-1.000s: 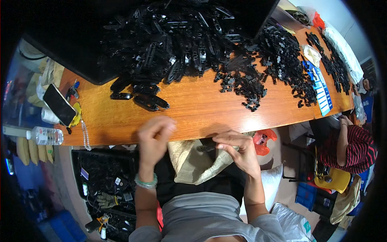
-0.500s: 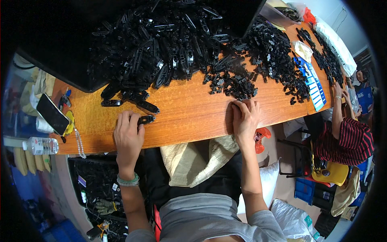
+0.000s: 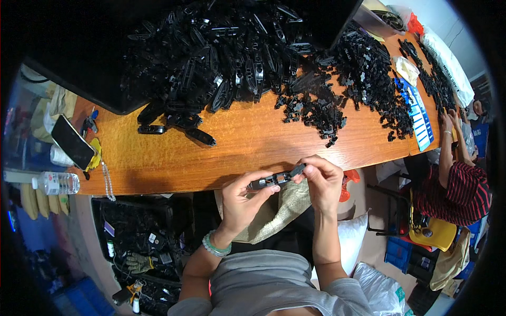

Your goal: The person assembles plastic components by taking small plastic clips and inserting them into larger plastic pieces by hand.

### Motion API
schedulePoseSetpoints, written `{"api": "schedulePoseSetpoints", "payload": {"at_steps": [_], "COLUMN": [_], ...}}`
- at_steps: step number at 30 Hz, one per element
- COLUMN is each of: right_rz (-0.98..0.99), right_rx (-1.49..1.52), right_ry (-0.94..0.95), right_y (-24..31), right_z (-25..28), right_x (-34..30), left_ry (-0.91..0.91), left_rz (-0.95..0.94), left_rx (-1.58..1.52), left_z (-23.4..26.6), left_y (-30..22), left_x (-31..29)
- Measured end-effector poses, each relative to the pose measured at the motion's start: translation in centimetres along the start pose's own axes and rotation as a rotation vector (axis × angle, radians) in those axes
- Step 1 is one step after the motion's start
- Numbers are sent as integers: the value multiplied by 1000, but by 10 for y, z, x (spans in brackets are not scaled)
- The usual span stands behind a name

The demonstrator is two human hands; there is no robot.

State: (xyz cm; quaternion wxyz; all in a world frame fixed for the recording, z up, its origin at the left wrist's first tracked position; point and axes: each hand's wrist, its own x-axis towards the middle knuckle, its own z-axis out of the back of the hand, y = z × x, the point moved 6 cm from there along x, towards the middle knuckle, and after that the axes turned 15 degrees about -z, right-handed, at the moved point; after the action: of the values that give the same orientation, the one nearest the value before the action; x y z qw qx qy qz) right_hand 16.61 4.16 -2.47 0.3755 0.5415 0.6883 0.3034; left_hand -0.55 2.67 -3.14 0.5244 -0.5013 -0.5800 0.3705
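Just above the table's front edge, my left hand (image 3: 243, 199) pinches a long black plastic housing (image 3: 260, 183) between thumb and fingers. A small black plastic piece (image 3: 298, 169) sits in the fingertips of my right hand (image 3: 324, 183), at the right end of the housing. The two parts meet or nearly meet; whether they are joined I cannot tell. Similar long housings lie in a big heap (image 3: 211, 63) at the back, with a few loose ones (image 3: 200, 137) in front. Smaller black pieces form a heap (image 3: 313, 108) to its right.
A dark bin (image 3: 79, 89) stands at the far left of the wooden table (image 3: 158, 171). Near it are a phone (image 3: 72, 142) and a plastic bottle (image 3: 57, 183). A woven sack (image 3: 282, 213) hangs below the front edge. At right, a person in a striped shirt (image 3: 458, 184) works.
My left hand has lifted a housing off the table and moved right. My right hand has come back toward the front edge with a small piece, bringing both parts together.
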Motion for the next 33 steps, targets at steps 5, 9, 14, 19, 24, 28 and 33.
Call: {"api": "schedulePoseSetpoints", "payload": {"at_steps": [5, 9, 14, 19, 24, 28, 33], "right_rz": [59, 71, 60, 127, 274, 126, 76], "right_rx": [-308, -337, -432, -552, -744, -574, -533], "right_ry": [-320, -333, -242, -277, -264, -208, -275], "right_y": [-1, 0, -2, 0, 8, -1, -9], "right_z": [-10, -15, -16, -14, -20, -20, -15], "right_x": [-23, -23, -23, -27, -30, -27, -32], "left_ry": [-27, -62, 191, 145, 92, 37, 119], "left_rz": [33, 129, 96, 123, 137, 100, 33], "left_rx": [-110, -382, -177, -191, -324, -185, -15], "left_z": [-6, -19, -16, -9, -12, -10, -11], "left_y": [-2, -11, -2, 1, -2, -5, -11], "left_x": [-1, 4, 1, 1, 2, 5, 5]}}
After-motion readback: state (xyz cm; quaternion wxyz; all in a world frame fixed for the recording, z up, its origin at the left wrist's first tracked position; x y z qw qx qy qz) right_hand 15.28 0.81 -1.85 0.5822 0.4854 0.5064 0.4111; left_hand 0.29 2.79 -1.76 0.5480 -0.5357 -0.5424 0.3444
